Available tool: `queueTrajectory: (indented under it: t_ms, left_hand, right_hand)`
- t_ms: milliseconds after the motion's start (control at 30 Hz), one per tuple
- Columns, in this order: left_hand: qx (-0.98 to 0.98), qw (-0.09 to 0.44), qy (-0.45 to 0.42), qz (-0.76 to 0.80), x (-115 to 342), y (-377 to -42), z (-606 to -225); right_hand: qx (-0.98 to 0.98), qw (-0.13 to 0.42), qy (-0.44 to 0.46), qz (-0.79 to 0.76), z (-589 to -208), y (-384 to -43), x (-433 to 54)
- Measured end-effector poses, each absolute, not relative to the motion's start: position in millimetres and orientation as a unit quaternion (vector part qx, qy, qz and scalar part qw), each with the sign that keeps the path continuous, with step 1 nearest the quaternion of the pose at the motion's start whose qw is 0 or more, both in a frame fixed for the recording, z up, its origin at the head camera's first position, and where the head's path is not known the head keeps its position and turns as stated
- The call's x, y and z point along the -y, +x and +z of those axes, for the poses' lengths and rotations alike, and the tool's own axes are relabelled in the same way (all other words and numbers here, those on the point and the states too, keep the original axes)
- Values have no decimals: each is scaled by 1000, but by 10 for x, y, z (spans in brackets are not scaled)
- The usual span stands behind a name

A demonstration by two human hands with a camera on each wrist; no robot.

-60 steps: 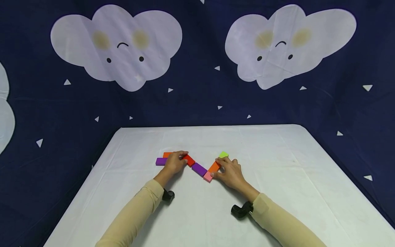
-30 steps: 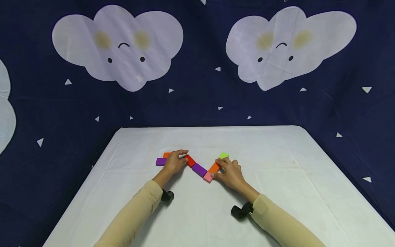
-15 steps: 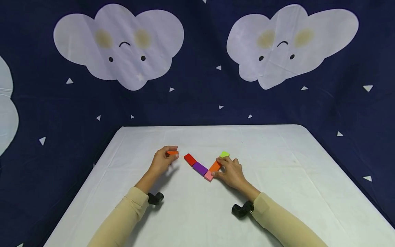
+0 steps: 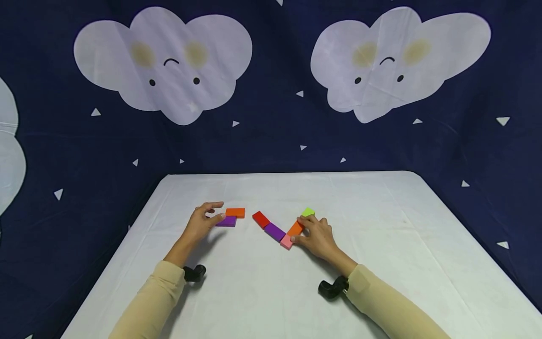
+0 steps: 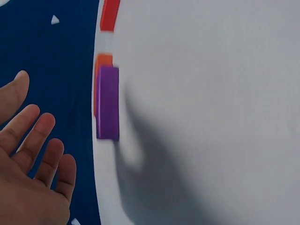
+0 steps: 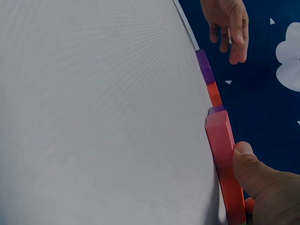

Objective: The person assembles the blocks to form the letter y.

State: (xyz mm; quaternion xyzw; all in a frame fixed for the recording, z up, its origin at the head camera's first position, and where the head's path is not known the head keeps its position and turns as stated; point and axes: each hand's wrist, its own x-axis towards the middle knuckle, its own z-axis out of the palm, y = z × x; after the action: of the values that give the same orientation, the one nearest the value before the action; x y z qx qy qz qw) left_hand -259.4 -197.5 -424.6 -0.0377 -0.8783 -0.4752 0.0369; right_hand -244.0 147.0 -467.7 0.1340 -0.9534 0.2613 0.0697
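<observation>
My left hand [image 4: 201, 222] hovers at the left with thumb and fingers spread, nothing between them. Just right of it lie a purple block [image 4: 227, 221] and, behind that, an orange block [image 4: 235, 213], side by side. In the left wrist view the fingers stand apart from the purple block [image 5: 108, 103]. A V-shaped row runs from a red block [image 4: 260, 220] through a second purple block [image 4: 274, 232] and a pink block [image 4: 285, 242] to another orange block [image 4: 294, 229] and a lime-green block [image 4: 308, 212]. My right hand [image 4: 318, 238] holds that orange block, thumb against the pink one [image 6: 220, 140].
A white-covered table [image 4: 275, 292] lies beneath everything. Dark blue cloth [image 4: 271, 141] with white clouds and triangles hangs behind and beside it. A black wrist-worn device [image 4: 332, 288] sits under the right sleeve, another [image 4: 195, 273] by the left.
My left hand has left the red block and drawn back leftward, uncovering the loose orange and purple blocks. The right hand stays in place on the row.
</observation>
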Motion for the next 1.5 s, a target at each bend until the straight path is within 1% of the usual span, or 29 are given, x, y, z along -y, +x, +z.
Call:
queueTrajectory:
  t_ms: [100,367,700,767,1033,1333,1500]
  left_hand:
    - [881,31,-31,-471,2062,-2618,-4283]
    - [873,-7,-39,-486,2211,-2656,-4358]
    - [884,-36,-54,-463,2226,-2744,-4425]
    - [889,-39,-59,-452,2220,-2758,-4428]
    - [896,-48,-57,-437,2189,-2781,-4443]
    - [906,-40,-81,-413,2186,-2786,-4474]
    - [912,-32,-80,-402,2177,-2794,-4497]
  right_hand:
    - [954,72,134,259,-4681,-2439,-1469]
    - [954,75,135,255,-4668,-2426,-1457]
    - [945,112,153,268,-4673,-2413,-1458]
    - [945,110,152,267,-4673,-2416,-1461]
    - [953,70,134,262,-4670,-2433,-1455]
    - [952,79,136,262,-4665,-2419,-1451]
    - [953,84,138,257,-4668,-2416,-1456]
